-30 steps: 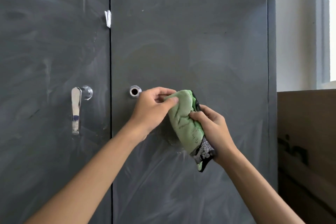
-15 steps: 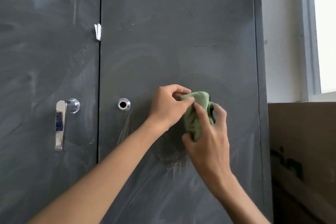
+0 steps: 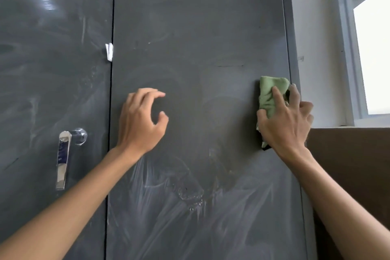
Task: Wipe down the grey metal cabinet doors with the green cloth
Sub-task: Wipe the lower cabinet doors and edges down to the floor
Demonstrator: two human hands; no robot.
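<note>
Two grey metal cabinet doors fill the view, the left door and the right door, both streaked with wipe marks. My right hand presses the folded green cloth flat against the right door near its right edge, with the fingers spread over the cloth. A little of the cloth's dark underside shows below my palm. In front of the right door's left half, my left hand is held with loosely curled fingers and holds nothing. Wet droplets sit low on the right door.
A chrome lever handle hangs on the left door. A white scrap of paper sticks out of the seam between the doors. Right of the cabinet are a white wall, a bright window and a brown cardboard box.
My left hand let go of the cloth and drew back to the left. My right hand carried the cloth to the right edge of the right door. The view shifted up and right.
</note>
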